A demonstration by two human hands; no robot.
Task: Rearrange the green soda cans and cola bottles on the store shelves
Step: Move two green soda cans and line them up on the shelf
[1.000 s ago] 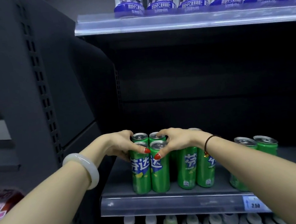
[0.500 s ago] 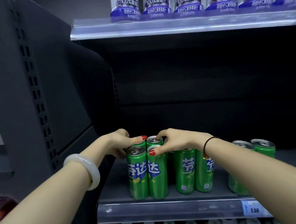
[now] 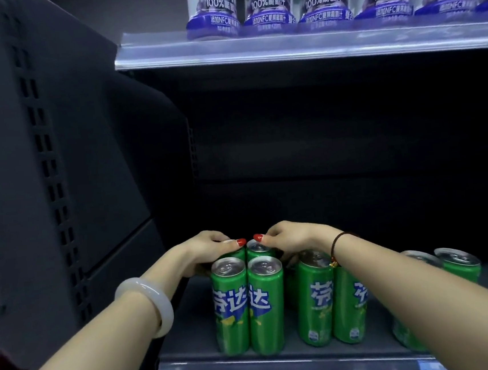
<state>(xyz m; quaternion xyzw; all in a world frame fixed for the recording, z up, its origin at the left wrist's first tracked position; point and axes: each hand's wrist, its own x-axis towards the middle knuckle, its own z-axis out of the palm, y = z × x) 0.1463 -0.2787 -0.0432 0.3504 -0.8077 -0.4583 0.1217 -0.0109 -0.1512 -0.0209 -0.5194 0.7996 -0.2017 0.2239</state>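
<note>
The step in hand looked like squaring up the block of green cans at the left end of the shelf (image 3: 189, 339), taking the front left can (image 3: 231, 308) as the marker. Directly behind it stood the back left can (image 3: 237, 253), almost wholly covered by the left hand (image 3: 208, 248). That hand's thumb lay across the top and its fingers curled down the far side, so it appeared clamped on the can. Behind and to the right of the front left can, the back right can (image 3: 258, 248) showed its lid. The right hand (image 3: 291, 237) held it at the rim, thumb in front, fingers curled out of sight behind.

The two thumbs nearly met above the gap between the rear cans. Another pair of cans (image 3: 315, 300) stood further right of the front left can, with a small gap between.

The next move probably called for drawing both rear cans forward together and upright until they touched the front row. No cola bottles were in view.
</note>
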